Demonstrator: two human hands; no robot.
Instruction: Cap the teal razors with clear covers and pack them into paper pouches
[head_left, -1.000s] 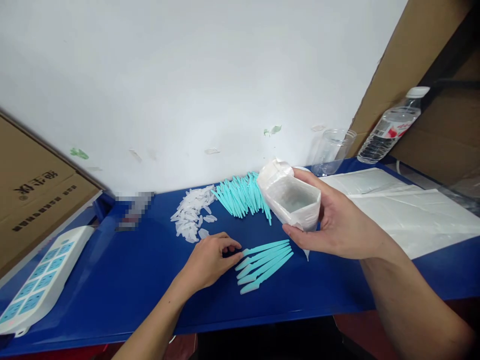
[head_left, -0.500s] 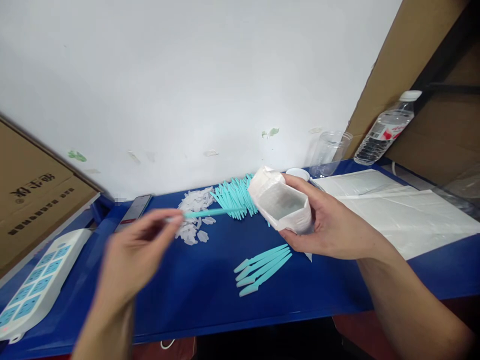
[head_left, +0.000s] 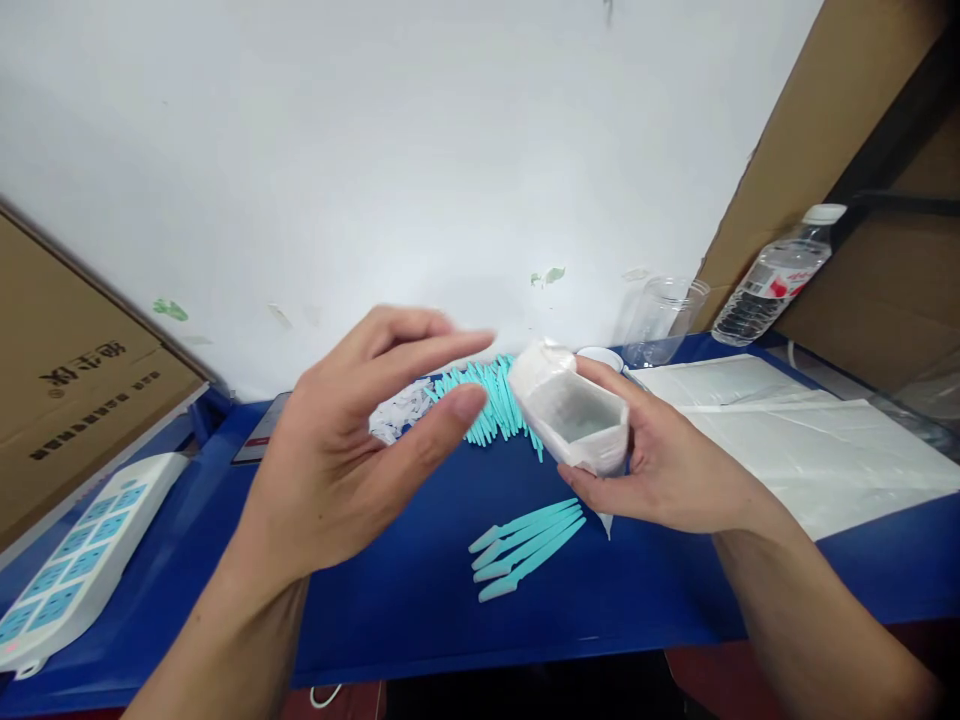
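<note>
My right hand (head_left: 675, 470) grips a small white plastic bag (head_left: 574, 415) above the blue table (head_left: 420, 600), its open mouth turned toward my left hand. My left hand (head_left: 352, 450) hovers just left of the bag, fingers stretched out and thumb apart, with nothing visible between them. Below the bag, several teal plastic sticks (head_left: 525, 535) lie side by side on the table. A larger pile of teal sticks (head_left: 487, 400) and a heap of small clear white caps (head_left: 401, 410) lie behind, partly hidden by my left hand.
A white power strip (head_left: 67, 560) and a cardboard box (head_left: 67, 390) are at the left. A phone (head_left: 259, 435) lies near the wall. A clear cup (head_left: 660, 310), a water bottle (head_left: 776, 275) and white plastic sheets (head_left: 810, 430) are at the right.
My left hand picked one teal stick from the row, lifted it toward the bag, and now shows open fingers with no stick in them. The bag tilted slightly lower.
</note>
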